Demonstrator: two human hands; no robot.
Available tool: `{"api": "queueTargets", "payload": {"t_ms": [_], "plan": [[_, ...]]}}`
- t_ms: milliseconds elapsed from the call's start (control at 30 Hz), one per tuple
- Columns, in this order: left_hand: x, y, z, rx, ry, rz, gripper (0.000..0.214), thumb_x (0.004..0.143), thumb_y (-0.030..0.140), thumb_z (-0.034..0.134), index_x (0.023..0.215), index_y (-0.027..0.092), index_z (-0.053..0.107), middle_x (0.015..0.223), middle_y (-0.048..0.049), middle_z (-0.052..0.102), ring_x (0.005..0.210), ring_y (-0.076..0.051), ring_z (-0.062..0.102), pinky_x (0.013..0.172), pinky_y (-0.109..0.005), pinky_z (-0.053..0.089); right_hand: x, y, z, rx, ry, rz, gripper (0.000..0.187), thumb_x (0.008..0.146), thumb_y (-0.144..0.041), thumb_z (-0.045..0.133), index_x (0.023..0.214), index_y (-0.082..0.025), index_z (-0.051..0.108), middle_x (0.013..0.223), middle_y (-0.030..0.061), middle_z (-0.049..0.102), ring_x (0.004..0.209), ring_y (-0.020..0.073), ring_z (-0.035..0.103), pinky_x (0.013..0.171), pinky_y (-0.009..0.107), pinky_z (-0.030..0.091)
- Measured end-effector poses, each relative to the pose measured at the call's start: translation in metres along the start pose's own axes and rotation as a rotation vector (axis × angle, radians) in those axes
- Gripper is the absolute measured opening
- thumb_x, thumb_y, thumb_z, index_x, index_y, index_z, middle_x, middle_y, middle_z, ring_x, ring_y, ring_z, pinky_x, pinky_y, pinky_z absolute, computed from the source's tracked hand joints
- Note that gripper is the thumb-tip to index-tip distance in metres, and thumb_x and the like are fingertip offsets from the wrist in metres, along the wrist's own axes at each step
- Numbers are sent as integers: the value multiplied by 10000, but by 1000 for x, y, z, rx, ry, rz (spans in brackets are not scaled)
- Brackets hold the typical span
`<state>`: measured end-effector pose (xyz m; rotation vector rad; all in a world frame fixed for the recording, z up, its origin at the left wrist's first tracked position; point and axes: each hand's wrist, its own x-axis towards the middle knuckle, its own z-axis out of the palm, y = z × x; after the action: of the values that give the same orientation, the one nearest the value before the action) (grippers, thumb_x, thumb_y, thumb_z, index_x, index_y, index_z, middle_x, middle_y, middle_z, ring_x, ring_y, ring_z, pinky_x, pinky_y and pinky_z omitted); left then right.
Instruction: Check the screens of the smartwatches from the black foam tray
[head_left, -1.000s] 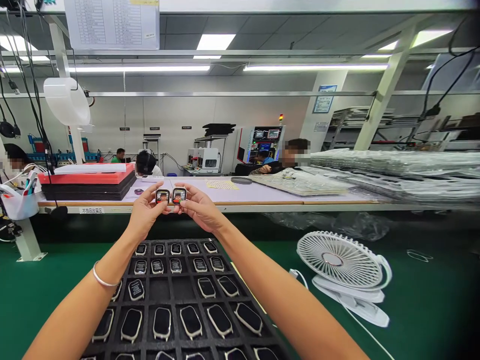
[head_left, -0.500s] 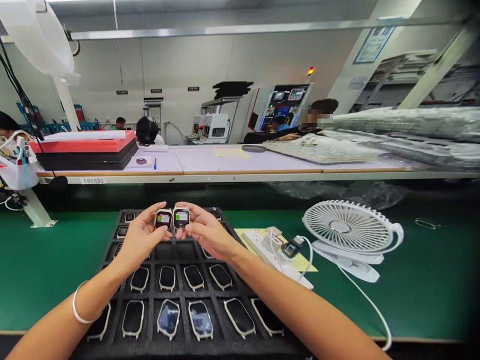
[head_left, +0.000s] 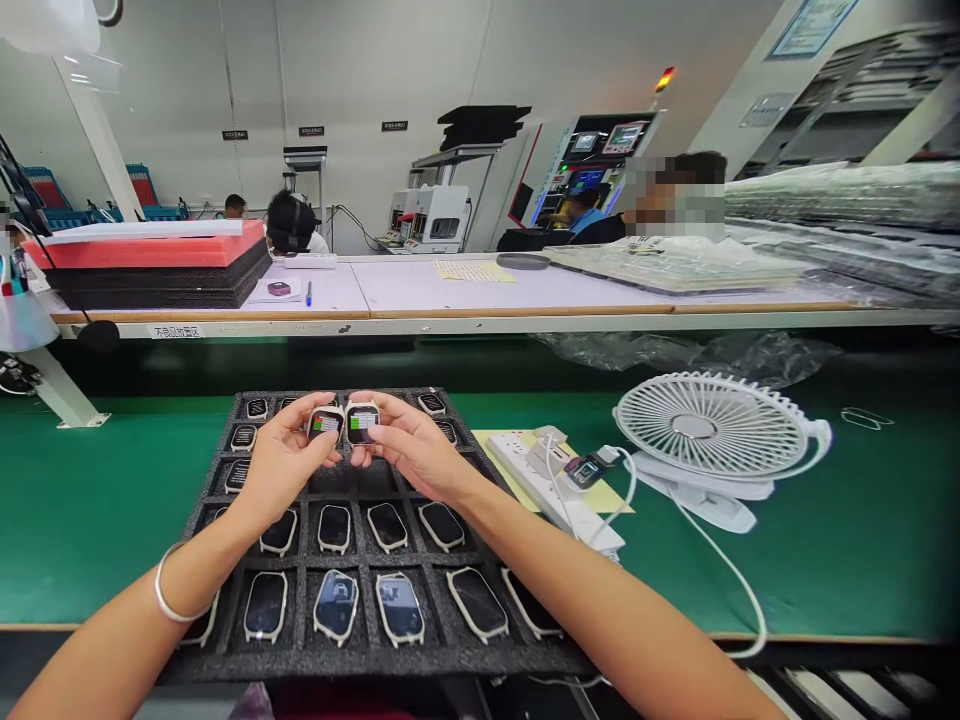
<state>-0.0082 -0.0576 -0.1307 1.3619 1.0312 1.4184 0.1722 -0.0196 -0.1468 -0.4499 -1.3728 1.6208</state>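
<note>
Over the far half of a black foam tray (head_left: pixel 360 655), my left hand (head_left: pixel 289 455) pinches a smartwatch body (head_left: pixel 325 421) without a strap, its screen lit with red, green and white blocks. My right hand (head_left: pixel 412 445) grips a second smartwatch body (head_left: pixel 363 420) beside it, showing green and white blocks, with the thumb on its screen. The two watches are side by side, their edges close or touching. Below, the tray's compartments hold more strapless watches, such as a dark-screened watch (head_left: pixel 334 528) and a watch with a bluish reflection (head_left: pixel 400 608).
On the green mat (head_left: pixel 825 560) to the right are a white power strip (head_left: pixel 517 465), a charging watch (head_left: pixel 585 470) and a white fan (head_left: pixel 697 425) with its cable. A raised shelf (head_left: pixel 450 300) behind carries red and black foam (head_left: pixel 150 265) and bagged sheets. Co-workers sit beyond.
My view has tilted down a little, so the tray's near edge now shows. My right thumb has moved onto its watch's screen. Both hands keep their watches.
</note>
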Motion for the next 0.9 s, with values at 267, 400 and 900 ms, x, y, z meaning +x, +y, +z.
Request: {"api": "queueTargets", "payload": {"t_ms": [267, 400, 900], "plan": [[-1, -4, 0, -29, -37, 17, 483, 732, 230, 755, 1201, 190, 648, 1020, -33, 700, 625, -105, 693, 638, -261, 615, -2, 2, -1, -56, -7, -44, 379, 792, -223, 730, 1153, -235, 617, 887, -4, 655, 663, 127, 664, 638, 284, 523], [-2, -7, -2, -44, -58, 14, 443, 762, 281, 738, 1185, 178, 655, 1037, -47, 697, 605, -125, 712, 629, -282, 622, -2, 4, -2, -85, 33, -44, 340, 786, -239, 738, 1104, -233, 618, 870, -13, 639, 617, 112, 647, 596, 264, 493], [0, -10, -4, -96, -52, -76, 521, 741, 250, 714, 1250, 178, 628, 1080, -63, 691, 658, -151, 733, 683, -316, 626, -2, 5, -1, 17, 55, 14, 406, 714, -111, 676, 1100, -216, 615, 835, -21, 667, 649, 115, 655, 624, 257, 486]]}}
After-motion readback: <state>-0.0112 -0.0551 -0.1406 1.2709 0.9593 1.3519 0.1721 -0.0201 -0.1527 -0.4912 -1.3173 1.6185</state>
